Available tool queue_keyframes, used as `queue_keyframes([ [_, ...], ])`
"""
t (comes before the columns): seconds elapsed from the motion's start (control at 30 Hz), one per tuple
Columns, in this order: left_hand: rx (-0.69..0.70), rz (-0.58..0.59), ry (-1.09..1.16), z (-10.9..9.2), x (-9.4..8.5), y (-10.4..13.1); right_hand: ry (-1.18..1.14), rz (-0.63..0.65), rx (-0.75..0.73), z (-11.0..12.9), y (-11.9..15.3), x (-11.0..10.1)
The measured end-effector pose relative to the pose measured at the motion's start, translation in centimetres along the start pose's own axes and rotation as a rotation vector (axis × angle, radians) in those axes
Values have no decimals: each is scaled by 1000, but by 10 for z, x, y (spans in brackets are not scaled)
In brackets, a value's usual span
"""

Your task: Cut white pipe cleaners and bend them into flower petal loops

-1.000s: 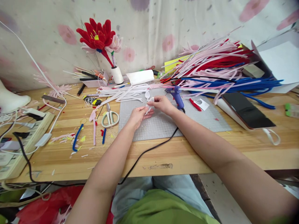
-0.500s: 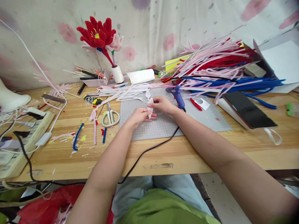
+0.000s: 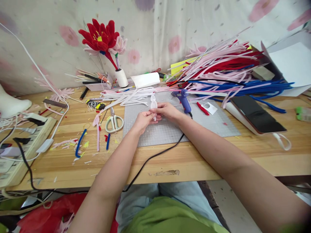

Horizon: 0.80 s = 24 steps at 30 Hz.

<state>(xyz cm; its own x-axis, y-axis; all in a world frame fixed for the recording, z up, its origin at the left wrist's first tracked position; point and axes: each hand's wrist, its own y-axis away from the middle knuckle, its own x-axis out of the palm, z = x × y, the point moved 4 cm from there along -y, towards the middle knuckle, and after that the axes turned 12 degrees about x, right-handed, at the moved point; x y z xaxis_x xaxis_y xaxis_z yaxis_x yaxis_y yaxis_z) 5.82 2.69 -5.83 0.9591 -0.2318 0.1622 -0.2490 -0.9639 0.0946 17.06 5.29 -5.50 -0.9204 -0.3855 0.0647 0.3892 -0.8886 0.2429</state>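
Above the grey cutting mat [image 3: 204, 124], my left hand [image 3: 143, 120] and my right hand [image 3: 166, 111] meet, fingertips pinched on a small white pipe-cleaner petal [image 3: 153, 104]. The petal points away from me, and its lower end is partly covered by my fingers. A second white piece [image 3: 153, 96] shows just beyond it; whether the two touch I cannot tell. A blue glue gun [image 3: 184, 100] lies right of my right hand, its black cord running under my right forearm. Scissors with pale handles [image 3: 114, 123] lie left of my left hand.
White pipe cleaners [image 3: 132, 97] lie behind the mat, with a large pink, red and blue heap [image 3: 225, 71] at the back right. A phone [image 3: 257, 113] rests at right. A red flower [image 3: 100, 37] stands in a white holder [image 3: 121, 78]. A power strip [image 3: 36, 142] sits at left.
The white petal has turned in my fingers and now shows its broad side, pointing away from me. My right hand has shifted slightly lower, closer to my left fingertips.
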Motion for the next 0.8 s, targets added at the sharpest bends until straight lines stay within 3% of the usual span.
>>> queue_keyframes([
  [0.13, -62, 131, 172, -2, 3, 2, 19, -38, -12, -1, -2, -4],
  [0.23, -79, 152, 230, -4, 4, 3, 16, -56, -18, -2, -4, -7],
  [0.47, 109, -118, -79, 1, 1, -1, 185, -231, -19, 0, -4, -11],
  [0.63, 117, -221, -184, 9, -5, -4, 237, -284, -9, -4, -9, -13],
  [0.8, 215, -277, -476, 4, -10, -1, 282, -343, -4, -7, -12, -18],
])
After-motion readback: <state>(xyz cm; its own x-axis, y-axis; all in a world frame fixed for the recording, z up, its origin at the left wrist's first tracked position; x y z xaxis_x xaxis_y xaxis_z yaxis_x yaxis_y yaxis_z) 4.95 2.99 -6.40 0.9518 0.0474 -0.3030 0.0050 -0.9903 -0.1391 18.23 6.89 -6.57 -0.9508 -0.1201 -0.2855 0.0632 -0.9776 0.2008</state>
